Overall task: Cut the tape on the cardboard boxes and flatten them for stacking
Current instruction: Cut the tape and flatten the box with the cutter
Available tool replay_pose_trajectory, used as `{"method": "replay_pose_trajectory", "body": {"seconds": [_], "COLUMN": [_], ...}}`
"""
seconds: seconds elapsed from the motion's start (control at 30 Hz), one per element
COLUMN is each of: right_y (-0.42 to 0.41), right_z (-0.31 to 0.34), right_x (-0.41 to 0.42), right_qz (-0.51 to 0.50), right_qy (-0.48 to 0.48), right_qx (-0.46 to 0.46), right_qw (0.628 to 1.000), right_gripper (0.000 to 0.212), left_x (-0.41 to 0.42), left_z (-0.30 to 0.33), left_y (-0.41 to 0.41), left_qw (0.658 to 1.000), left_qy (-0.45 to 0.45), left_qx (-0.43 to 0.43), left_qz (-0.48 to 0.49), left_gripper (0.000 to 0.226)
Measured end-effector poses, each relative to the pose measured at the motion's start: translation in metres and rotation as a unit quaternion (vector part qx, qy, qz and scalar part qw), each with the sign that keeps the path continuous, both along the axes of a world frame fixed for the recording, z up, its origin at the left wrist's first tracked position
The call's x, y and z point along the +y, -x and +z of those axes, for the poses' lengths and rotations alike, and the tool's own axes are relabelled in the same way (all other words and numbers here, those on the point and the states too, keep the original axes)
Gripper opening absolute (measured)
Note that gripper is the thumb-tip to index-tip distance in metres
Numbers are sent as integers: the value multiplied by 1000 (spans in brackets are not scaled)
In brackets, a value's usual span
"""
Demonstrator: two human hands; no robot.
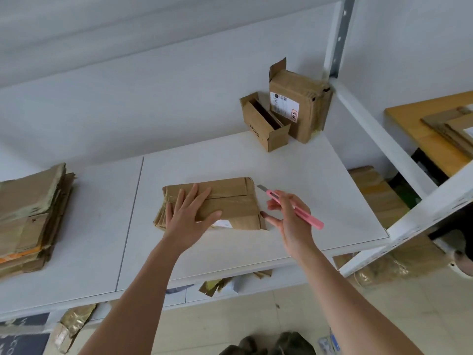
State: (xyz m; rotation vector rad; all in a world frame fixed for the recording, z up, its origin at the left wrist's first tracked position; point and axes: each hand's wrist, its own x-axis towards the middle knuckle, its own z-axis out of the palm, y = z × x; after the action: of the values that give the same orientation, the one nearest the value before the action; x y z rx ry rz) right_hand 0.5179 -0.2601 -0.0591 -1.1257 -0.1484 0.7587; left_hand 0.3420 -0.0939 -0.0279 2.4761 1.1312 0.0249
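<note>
A taped brown cardboard box (230, 198) lies flat in the middle of the white shelf (307, 175). My left hand (190, 213) lies on its left part with fingers spread and straight. Just right of the box, my right hand (286, 213) holds a pink utility knife (294, 207). The knife's blade is extended and points up and left at the box's top right corner, a little short of it. A seam of tape runs across the box's top face.
A stack of flattened boxes (30, 219) sits at the shelf's left end. Two unflattened boxes, a small open one (263, 126) and a taller labelled one (299, 106), stand at the back right by the rack post (340, 34). More cardboard lies below the shelf and on a wooden table (419, 131) to the right.
</note>
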Motion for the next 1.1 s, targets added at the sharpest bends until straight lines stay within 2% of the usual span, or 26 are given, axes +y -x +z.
{"method": "replay_pose_trajectory", "body": {"seconds": [0.2, 0.63, 0.97, 1.1], "right_y": [-7, -9, -11, -6], "right_z": [1, 1, -2, -7], "right_x": [7, 22, 13, 2], "right_qz": [6, 2, 33, 45], "right_qy": [-22, 21, 19, 12], "right_qx": [-16, -53, -50, -69], "right_qw": [1000, 998, 998, 996], "right_gripper": [4, 6, 25, 20], "left_x": [8, 4, 5, 6], "left_z": [-4, -3, -5, -5], "left_y": [0, -1, -1, -1], "left_qw": [1000, 1000, 999, 999], "left_qy": [-11, 3, -15, -18], "left_qx": [19, -18, -30, -29], "left_qz": [-3, 13, 12, 11], "left_gripper": [80, 84, 82, 82]}}
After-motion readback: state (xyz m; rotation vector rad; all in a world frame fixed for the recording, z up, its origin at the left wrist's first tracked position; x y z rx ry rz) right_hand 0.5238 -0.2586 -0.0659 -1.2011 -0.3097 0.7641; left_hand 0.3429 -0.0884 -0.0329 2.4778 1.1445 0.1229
